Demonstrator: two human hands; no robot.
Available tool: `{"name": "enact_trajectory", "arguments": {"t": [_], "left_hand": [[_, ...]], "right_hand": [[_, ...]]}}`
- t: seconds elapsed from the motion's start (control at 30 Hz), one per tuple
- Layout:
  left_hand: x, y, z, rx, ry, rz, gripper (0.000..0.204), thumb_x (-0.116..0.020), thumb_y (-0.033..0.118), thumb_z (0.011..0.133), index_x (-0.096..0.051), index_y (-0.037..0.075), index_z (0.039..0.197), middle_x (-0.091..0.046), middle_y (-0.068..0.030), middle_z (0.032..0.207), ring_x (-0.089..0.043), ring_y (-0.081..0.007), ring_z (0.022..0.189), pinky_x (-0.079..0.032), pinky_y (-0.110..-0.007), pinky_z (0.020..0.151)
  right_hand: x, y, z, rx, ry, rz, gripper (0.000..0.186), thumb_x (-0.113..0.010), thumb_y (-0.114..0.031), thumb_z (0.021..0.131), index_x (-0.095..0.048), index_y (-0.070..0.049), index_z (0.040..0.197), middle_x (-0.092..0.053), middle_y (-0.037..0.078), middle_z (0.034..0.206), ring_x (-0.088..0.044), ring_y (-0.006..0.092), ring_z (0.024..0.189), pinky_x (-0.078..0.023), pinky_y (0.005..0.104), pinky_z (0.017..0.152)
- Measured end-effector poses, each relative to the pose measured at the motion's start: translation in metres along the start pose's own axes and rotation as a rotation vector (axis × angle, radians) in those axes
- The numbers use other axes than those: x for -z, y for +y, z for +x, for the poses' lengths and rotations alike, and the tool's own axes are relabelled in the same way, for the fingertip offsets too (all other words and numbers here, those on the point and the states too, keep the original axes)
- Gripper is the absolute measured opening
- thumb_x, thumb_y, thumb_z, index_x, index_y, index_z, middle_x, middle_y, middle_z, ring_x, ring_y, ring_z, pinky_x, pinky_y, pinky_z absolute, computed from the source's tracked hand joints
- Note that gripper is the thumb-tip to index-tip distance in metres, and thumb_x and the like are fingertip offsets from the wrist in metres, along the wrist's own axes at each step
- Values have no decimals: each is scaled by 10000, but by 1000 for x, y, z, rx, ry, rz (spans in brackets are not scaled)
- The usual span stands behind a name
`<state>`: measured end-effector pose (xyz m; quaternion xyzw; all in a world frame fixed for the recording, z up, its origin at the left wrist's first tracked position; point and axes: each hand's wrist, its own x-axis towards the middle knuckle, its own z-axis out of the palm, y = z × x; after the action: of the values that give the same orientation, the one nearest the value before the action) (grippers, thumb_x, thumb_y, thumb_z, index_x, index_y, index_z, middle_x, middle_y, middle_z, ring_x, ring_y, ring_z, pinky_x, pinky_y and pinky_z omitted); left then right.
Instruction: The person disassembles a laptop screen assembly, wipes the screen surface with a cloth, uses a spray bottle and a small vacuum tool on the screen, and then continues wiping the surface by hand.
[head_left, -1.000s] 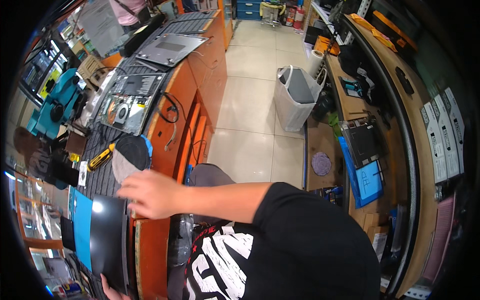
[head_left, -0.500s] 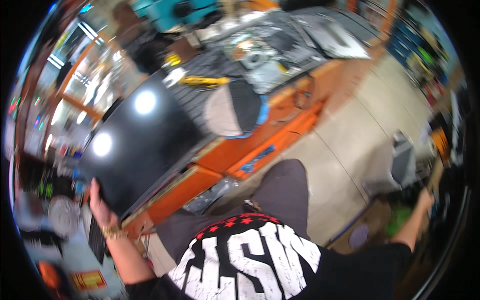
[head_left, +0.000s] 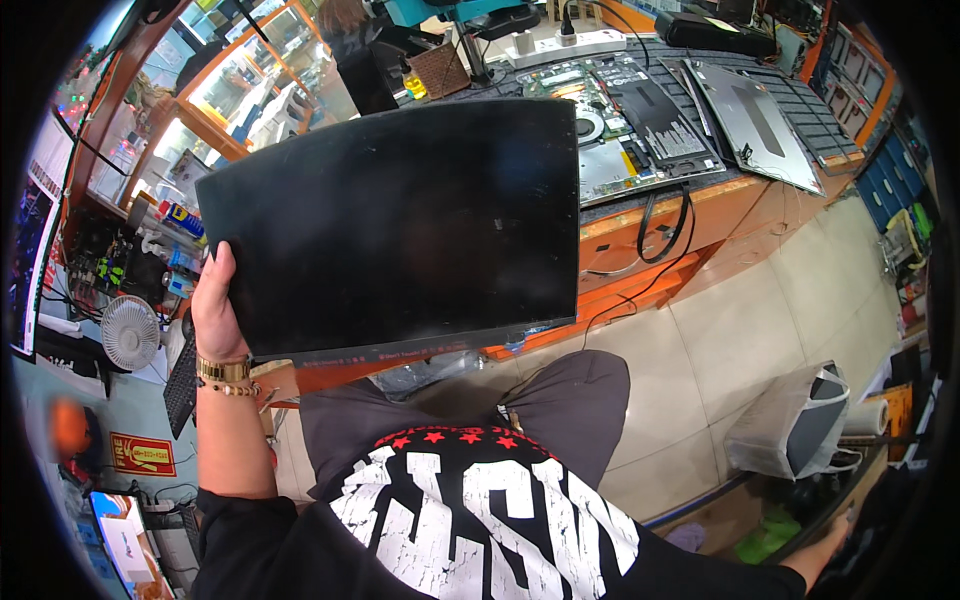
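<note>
My left hand [head_left: 218,300] grips a black flat screen panel [head_left: 400,220] by its left edge, holding it tilted over the workbench. My right hand [head_left: 832,535] is low at the far right, at the edge of a shelf [head_left: 855,475]; its fingers are too small and hidden to make out. Right of the panel, an opened laptop base [head_left: 650,130] shows its board, fan and battery, and a silver lid [head_left: 765,130] lies beside it. A black cable [head_left: 660,240] hangs from the bench's front edge.
Around the bench are a power strip [head_left: 560,45], a display cabinet [head_left: 250,70], a desk fan [head_left: 130,330] and a monitor [head_left: 30,260]. A bagged grey object [head_left: 790,420] stands on the tiled floor at right, near shelving. My legs are in front of the bench.
The view has swung left toward the bench. The panel, earlier lying low, is now raised and covers more bench. My right arm has left the bench and reaches out to the right.
</note>
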<state>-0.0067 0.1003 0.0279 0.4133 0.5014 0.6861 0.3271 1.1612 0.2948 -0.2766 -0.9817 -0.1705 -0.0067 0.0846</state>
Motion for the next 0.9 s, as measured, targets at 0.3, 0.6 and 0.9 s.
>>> {"name": "enact_trajectory", "arguments": {"t": [0.3,0.6,0.9], "left_hand": [[-22,-5,11,-11,6,6,532,-473,312,1247,-513,-52,1632,-666,-183,1576,-690,-290,1406,-539,-423,1203],[-35,-36,5,65,16,-42,488,-546,288,1218,-582,-48,1569,-709,-160,1512,-711,-252,1350,-553,-404,1163],[-143,-83,31,14,-215,-3,403,-569,239,1224,-638,1,1543,-735,-99,1473,-710,-180,1302,-548,-361,1138]], "right_hand": [[14,19,8,-93,-15,91,699,-722,-740,952,-800,-78,1163,-761,145,995,-706,339,839,-553,504,736],[58,23,27,-287,-110,844,748,-699,-828,941,-788,-106,1115,-737,98,899,-681,295,712,-536,495,625],[139,-109,-286,323,-852,1931,551,-507,-554,1162,-643,-90,1425,-630,27,908,-566,160,694,-434,354,607]]}}
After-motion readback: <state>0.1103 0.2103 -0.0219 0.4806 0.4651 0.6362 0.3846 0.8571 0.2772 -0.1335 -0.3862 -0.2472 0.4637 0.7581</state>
